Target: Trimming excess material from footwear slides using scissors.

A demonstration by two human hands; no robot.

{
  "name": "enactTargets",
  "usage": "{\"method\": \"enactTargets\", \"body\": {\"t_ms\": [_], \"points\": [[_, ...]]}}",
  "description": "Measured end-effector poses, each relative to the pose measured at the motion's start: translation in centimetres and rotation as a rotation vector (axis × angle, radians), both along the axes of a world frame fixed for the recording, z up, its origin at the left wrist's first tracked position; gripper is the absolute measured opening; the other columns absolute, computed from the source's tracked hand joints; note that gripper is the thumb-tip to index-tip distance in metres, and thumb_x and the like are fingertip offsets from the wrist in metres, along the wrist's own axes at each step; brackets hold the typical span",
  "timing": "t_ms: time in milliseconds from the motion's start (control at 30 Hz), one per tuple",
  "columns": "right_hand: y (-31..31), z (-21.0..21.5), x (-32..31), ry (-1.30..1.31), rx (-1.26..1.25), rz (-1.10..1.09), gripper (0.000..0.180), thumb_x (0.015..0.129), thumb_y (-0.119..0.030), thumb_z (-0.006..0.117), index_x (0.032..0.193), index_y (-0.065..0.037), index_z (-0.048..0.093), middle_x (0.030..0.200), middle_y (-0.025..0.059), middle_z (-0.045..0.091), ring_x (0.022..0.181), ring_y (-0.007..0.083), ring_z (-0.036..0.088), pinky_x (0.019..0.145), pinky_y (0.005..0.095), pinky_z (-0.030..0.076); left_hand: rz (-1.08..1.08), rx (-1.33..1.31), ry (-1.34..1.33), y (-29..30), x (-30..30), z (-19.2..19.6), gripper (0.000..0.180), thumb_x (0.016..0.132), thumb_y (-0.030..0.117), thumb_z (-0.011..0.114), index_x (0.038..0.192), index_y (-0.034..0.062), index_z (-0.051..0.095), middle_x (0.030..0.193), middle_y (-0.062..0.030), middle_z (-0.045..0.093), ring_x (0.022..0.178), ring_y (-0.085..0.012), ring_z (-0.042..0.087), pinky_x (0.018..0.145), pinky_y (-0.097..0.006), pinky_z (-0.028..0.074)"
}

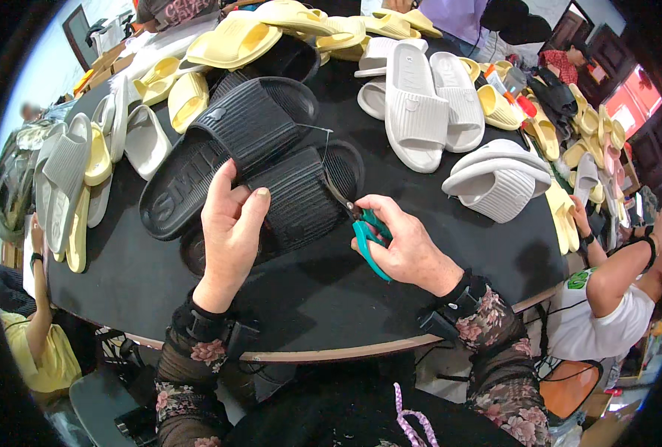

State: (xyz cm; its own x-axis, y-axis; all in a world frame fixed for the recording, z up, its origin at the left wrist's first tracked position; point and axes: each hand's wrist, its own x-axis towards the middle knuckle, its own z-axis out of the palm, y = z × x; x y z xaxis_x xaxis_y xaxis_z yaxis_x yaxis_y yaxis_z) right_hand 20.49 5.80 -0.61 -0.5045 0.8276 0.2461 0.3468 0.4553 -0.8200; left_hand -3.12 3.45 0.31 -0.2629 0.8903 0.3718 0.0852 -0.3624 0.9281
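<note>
Two black ribbed slide sandals lie on the round black table. My left hand grips the strap of the nearer black sandal, holding it down. The other black sandal lies just behind it. My right hand holds small teal-handled scissors whose blades point up at the right edge of the nearer sandal's strap, where a thin thread sticks out.
White slide sandals and pale yellow ones are heaped across the far half of the table. More pairs line the left rim and right rim. Other people sit at the left and right.
</note>
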Motion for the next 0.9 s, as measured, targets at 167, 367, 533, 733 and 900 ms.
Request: {"method": "enactTargets", "body": {"t_ms": [167,367,533,733,900], "points": [[0.0,0.2,0.1,0.002,0.019,0.002,0.043,0.079,-0.011,0.068,0.115,-0.003,0.046,0.085,0.0152,0.061,0.074,0.0223,0.063,0.065,0.0338,0.049,-0.014,-0.011,0.038,-0.1,0.2,-0.2,0.049,0.086,0.001,0.056,0.128,-0.0099,0.034,0.068,0.0014,0.051,0.061,-0.0028,0.044,0.054,-0.018,0.036],[-0.1,-0.1,0.0,0.036,-0.01,0.004,0.043,0.079,-0.01,0.068,0.114,-0.001,0.045,0.084,0.0175,0.061,0.074,0.0233,0.063,0.065,0.0345,0.049,-0.032,-0.044,0.102,-0.3,0.5,-0.4,0.049,0.085,-0.001,0.057,0.128,-0.0092,0.035,0.066,0.0018,0.048,0.058,-0.0029,0.042,0.052,-0.018,0.035],[0.0,-0.3,0.1,0.083,-0.095,-0.033,0.042,0.079,-0.011,0.069,0.113,-0.001,0.046,0.084,0.018,0.061,0.074,0.0245,0.063,0.065,0.035,0.049,-0.051,-0.017,0.079,-0.2,0.6,-1.0,0.05,0.084,-0.003,0.057,0.129,-0.008,0.035,0.066,0.003,0.045,0.058,-0.0023,0.041,0.052,-0.018,0.034],[0.1,0.6,0.2,-0.003,-0.044,-0.076,0.042,0.079,-0.012,0.068,0.113,-0.001,0.047,0.085,0.0174,0.061,0.077,0.0262,0.064,0.068,0.0355,0.049,-0.081,-0.031,0.072,-0.6,0.8,-0.2,0.049,0.085,-0.003,0.056,0.129,-0.0079,0.035,0.067,0.0031,0.044,0.059,-0.002,0.04,0.052,-0.018,0.034],[0.3,-0.5,0.6,0.061,-0.05,-0.074,0.041,0.079,-0.011,0.067,0.114,-0.001,0.047,0.083,0.0168,0.062,0.075,0.0259,0.064,0.068,0.0347,0.049,-0.092,-0.055,0.092,-0.5,1.1,-0.4,0.05,0.085,-0.004,0.056,0.129,-0.0078,0.035,0.067,0.0038,0.043,0.059,-0.0018,0.039,0.052,-0.017,0.033]]}}
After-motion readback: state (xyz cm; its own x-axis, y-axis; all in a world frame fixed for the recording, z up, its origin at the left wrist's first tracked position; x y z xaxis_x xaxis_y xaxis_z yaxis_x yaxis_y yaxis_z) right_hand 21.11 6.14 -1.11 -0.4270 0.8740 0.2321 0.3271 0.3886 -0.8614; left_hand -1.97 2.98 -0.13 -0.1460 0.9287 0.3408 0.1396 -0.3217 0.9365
